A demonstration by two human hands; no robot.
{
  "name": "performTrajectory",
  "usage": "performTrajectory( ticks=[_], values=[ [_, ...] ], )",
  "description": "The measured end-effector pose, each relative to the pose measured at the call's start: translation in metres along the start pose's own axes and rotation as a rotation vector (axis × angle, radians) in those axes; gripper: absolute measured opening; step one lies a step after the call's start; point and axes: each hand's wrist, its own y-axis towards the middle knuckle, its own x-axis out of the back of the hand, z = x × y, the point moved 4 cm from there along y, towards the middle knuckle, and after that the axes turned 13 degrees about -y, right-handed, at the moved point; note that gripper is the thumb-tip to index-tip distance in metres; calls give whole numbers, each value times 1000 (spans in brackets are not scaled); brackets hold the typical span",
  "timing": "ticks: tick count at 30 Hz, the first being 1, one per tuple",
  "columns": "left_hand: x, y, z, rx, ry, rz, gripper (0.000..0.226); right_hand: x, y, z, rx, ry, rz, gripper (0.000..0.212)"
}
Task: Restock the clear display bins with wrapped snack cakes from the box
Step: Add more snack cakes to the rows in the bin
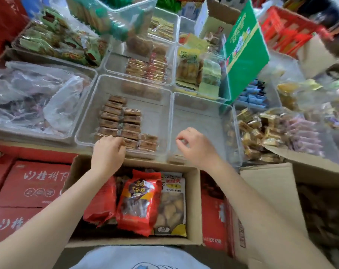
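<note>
1. The near middle clear bin (83,121) is only part filled: brown wrapped snack cakes (118,121) are lined up in its left half, the right half bare
2. The left hand (108,150) is curled over the nearest cakes at the bin's near edge, its grip apparently on one
3. The right hand (194,146) hangs loosely curled, nothing seen held, over the bare bin (201,121) to the right
4. The box (192,191) nearer is seen holding red bags (137,202); much restocking is judged left

Bright, even light; blurred, warped edges
</note>
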Motion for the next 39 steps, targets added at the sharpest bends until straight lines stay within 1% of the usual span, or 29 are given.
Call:
performTrajectory(
  ticks=[1,3,4,6,9,11,12,14,16,18,19,21,23,24,26,27,30,32,33,39],
  values=[
    [-7,-4,-27,-33,-74,-7,24,19,-21,-19,-30,1,-100,14],
    [-32,-19,-90,-99,-209,63,17,57,-62,-60,-114,-6,-263,16],
    [-49,-29,-122,-127,-257,124,14,73,-80,-82,-152,-7,-315,19],
    [-85,-54,-184,-191,-311,250,13,96,-114,-130,-242,-8,-355,22],
    [-137,-105,-264,-332,-352,441,22,110,-160,-208,-386,-24,-337,23],
    [-167,-139,-304,-451,-379,525,36,105,-185,-256,-464,-19,-294,27],
    [-178,-153,-321,-501,-380,547,45,100,-195,-278,-496,-21,-275,28],
    [-195,-166,-349,-548,-360,516,59,85,-208,-318,-543,-30,-214,29],
    [-206,-169,-372,-517,-342,471,66,63,-214,-348,-555,-53,-102,26],
    [-219,-166,-387,-471,-324,447,71,40,-212,-370,-541,-66,10,21],
    [-226,-165,-391,-461,-298,441,71,28,-208,-379,-527,-62,60,23],
    [-239,-162,-390,-443,-261,454,68,0,-199,-390,-487,-52,192,24],
    [-246,-163,-387,-421,-288,458,67,-29,-192,-394,-412,-69,308,21],
    [-247,-163,-386,-415,-305,451,67,-43,-188,-395,-358,-100,334,24],
    [-247,-164,-385,-409,-324,431,68,-66,-181,-398,-274,-207,358,40],
    [-246,-164,-385,-405,-329,422,68,-73,-178,-399,-279,-254,371,47],
    [-246,-165,-386,-385,-332,406,68,-95,-171,-403,-320,-301,468,52],
    [-246,-166,-387,-377,-334,397,68,-107,-168,-402,-312,-319,528,60],
    [-246,-166,-387,-374,-336,392,68,-111,-167,-401,-317,-328,537,63],
    [-244,-167,-387,-355,-330,378,67,-118,-167,-398,-454,-276,514,66]
  ],
)
